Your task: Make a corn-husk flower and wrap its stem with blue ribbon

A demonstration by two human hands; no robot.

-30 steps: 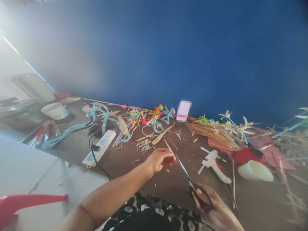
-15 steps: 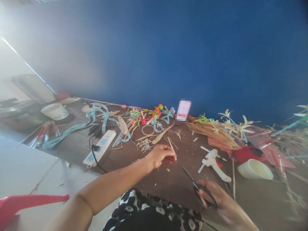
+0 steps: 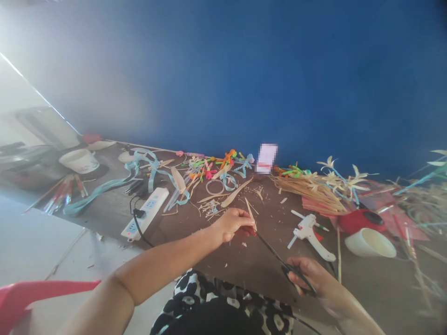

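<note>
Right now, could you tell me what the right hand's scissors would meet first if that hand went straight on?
Probably the left hand, at the fingertips pinching the pale strip; the scissors point right at them, though depth is unclear.

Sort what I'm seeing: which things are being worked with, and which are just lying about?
In use:
- pale pointed strip, in the left hand
- black-handled scissors, in the right hand

Apparently just lying about:
- white glue gun
- power strip
- light-blue ribbon
- tan bundle
</note>
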